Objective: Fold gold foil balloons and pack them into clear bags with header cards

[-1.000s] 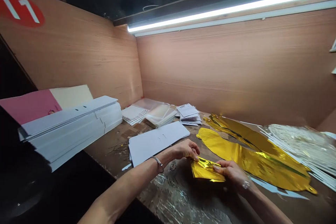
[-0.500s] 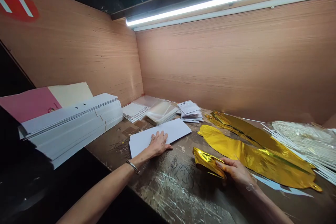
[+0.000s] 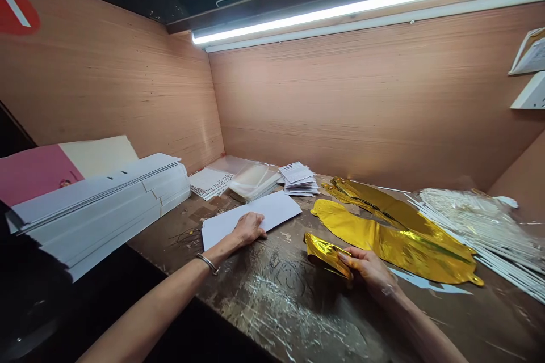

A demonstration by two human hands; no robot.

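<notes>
The grips work apart on the worn tabletop (image 3: 272,312): the left hand (image 3: 249,229) lies open on a white card (image 3: 272,212), while the right hand (image 3: 368,269) pinches a folded gold foil balloon (image 3: 326,254) just beside two longer balloons (image 3: 395,241). The slick foil could slip from that hand, or tear if tugged hard at its creases.

Gold foil strip (image 3: 323,253), half under the right hand (image 3: 368,270); leaflet print (image 3: 296,172) unreadably small
</notes>
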